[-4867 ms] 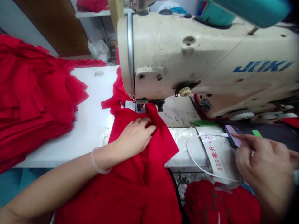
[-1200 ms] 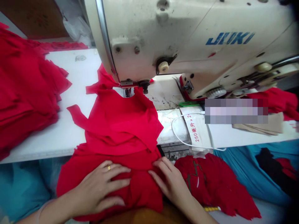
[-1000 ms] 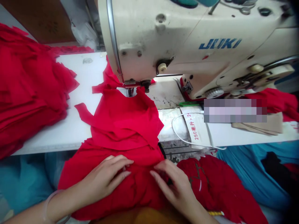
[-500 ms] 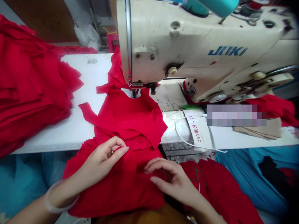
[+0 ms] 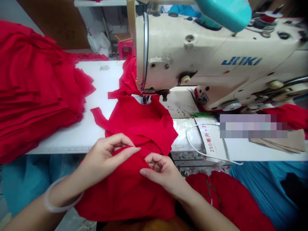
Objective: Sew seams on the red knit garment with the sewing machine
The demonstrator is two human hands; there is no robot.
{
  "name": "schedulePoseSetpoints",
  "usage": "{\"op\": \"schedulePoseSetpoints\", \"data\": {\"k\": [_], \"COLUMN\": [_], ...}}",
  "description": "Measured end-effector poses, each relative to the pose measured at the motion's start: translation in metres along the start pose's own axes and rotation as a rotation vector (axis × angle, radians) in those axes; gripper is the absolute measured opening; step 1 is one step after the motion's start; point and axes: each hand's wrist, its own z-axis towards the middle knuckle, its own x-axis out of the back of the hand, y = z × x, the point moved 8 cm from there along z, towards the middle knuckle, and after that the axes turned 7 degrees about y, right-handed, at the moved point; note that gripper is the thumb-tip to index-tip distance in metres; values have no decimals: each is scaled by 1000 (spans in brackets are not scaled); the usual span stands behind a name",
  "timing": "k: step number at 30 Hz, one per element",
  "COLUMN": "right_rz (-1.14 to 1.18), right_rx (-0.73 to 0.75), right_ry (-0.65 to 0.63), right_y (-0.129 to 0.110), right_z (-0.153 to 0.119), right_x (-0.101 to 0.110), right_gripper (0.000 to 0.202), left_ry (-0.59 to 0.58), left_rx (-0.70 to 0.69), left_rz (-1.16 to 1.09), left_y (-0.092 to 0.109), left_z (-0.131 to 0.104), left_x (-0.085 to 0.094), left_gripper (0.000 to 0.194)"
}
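Reading JUKI on sewing machine point(image 5: 216, 61)

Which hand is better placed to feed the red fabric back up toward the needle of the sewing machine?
Probably the left hand: it pinches the red fabric on the side below the needle. The right hand grips the same fold lower down, nearer the table edge.

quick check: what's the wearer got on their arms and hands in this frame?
Both forearms are bare, with no sleeves in view and no gloves. The left hand has a pale, translucent bangle around its wrist. The right hand shows nothing on its wrist. No ring can be made out on either hand in this picture.
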Motion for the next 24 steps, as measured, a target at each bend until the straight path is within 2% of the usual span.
{"op": "schedulePoseSetpoints", "data": {"k": [2,5,8,10,12,14,15,17,18,20,22,24], "right_rz": [41,91,46,-87,-333,-645,-796,-1050,-1168,-1395,-1562,-1591], "right_rx": [-24,22,147,289,487,796,977,1322,1446,1541,1476,1329], "right_ry": [7,0,5,-27,-154,-307,-348,-287,-193,32,219,261], "right_y": [7,9,-2,-20,-47,-77,-90,-113,-121,-127,-124,-116], "right_z": [-1,0,0,-4,-14,-31,-38,-42,-36,-11,20,46], "right_x": [8,15,14,3,-23,-53,-64,-71,-67,-49,-23,2], "right_gripper": [33,31,30,24,19,25,28,32,32,31,29,26], "left_ry": [75,110,106,64,0,-22,6,95,90,-17,-88,-97], "left_rx": [108,257,341,308,158,-92,-219,-452,-505,-621,-657,-584], "left_rz": [-59,-136,-164,-107,43,248,352,507,573,609,551,490], "left_y": [-17,-49,-76,-77,-58,-18,4,43,50,48,23,-13], "left_z": [1,-3,-15,-20,-17,-4,8,39,60,101,137,165], "left_x": [14,23,26,34,49,70,80,91,87,58,25,1], "left_gripper": [20,28,32,30,26,20,17,19,20,21,19,16]}}
